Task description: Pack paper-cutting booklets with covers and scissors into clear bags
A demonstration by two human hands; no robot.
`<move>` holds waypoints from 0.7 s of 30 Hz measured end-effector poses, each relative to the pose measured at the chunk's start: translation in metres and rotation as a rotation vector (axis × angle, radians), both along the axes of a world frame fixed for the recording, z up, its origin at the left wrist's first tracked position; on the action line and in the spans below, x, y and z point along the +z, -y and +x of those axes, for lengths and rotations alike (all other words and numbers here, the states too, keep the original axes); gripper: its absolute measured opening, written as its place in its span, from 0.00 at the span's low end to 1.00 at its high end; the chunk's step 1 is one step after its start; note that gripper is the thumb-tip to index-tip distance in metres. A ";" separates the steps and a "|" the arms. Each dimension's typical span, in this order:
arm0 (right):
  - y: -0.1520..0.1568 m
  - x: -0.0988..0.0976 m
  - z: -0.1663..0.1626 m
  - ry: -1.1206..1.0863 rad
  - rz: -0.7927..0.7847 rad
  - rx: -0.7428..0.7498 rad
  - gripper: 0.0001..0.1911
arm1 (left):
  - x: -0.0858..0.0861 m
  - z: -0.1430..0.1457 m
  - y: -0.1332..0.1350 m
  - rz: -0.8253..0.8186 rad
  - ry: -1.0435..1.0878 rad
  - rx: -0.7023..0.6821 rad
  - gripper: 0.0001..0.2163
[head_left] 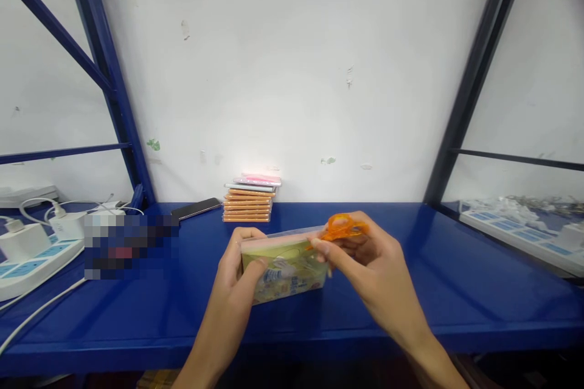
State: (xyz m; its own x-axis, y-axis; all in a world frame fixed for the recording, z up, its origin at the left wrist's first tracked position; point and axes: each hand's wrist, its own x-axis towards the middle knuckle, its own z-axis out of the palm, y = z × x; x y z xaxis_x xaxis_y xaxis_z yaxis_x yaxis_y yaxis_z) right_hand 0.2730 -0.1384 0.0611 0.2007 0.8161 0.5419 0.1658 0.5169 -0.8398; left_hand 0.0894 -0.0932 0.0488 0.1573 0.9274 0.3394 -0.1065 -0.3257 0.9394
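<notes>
A flat clear plastic case with a green and yellow printed card inside is held above the blue shelf. My left hand grips its left end, fingers wrapped round it. My right hand is at the case's right end, its fingers pinching a small orange item with loops like scissor handles at the case's top edge. I cannot tell whether that item is inside the case or outside it.
A stack of orange and pink cases stands against the white wall, a dark phone beside it. White power strips with chargers and cables lie at left. Another power strip lies at right. Blue rack posts rise on both sides.
</notes>
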 end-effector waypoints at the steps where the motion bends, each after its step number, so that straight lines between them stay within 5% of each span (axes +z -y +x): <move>1: 0.000 0.000 -0.001 0.004 -0.014 0.006 0.11 | 0.000 0.000 0.001 0.002 -0.010 -0.009 0.03; 8: -0.003 -0.007 -0.008 0.139 -0.045 0.000 0.14 | 0.000 -0.003 0.003 0.008 -0.052 -0.035 0.03; 14: -0.002 -0.008 -0.010 0.015 0.021 -0.053 0.15 | 0.000 -0.001 0.003 0.016 -0.035 -0.052 0.04; 21: -0.002 -0.009 -0.010 0.312 -0.042 0.037 0.19 | -0.002 0.002 0.003 0.048 -0.042 -0.014 0.05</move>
